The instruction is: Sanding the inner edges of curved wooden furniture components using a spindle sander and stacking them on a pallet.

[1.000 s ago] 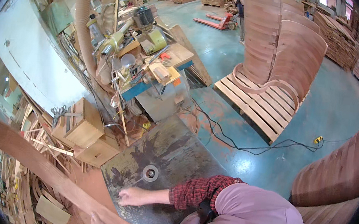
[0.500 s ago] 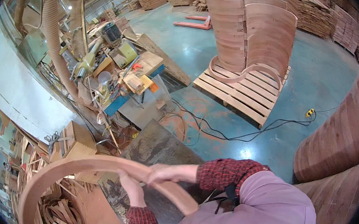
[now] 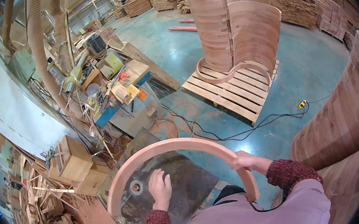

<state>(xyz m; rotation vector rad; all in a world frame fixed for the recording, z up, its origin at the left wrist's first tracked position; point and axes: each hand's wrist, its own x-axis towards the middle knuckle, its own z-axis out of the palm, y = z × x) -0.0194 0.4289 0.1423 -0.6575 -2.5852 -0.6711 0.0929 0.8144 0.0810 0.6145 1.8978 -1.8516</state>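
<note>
My right hand point(image 3: 244, 161) is closed round the right part of a curved wooden piece point(image 3: 189, 145), a long arc of reddish wood. Its short end comes down close to my apron point(image 3: 265, 210). The far side of the arc sweeps left and back toward me over a dark metal machine table point(image 3: 186, 186). My left hand point(image 3: 160, 187) is open inside the curve, its fingers loosely stretched, apart from the wood. Just left of that hand, a round metal fitting point(image 3: 136, 187) sits in the tabletop.
Stacked curved wooden panels point(image 3: 254, 36) stand on a pallet point(image 3: 230, 95) ahead. Tall curved wood point(image 3: 343, 113) rises at the right. A black cable point(image 3: 270, 127) crosses the floor. Wooden boxes point(image 3: 74, 162) and offcuts point(image 3: 45, 198) lie left, below a cluttered bench point(image 3: 124, 92).
The curved piece has shifted right and now arches over the metal table. My left hand has let go of it; my right hand has moved right, still holding it.
</note>
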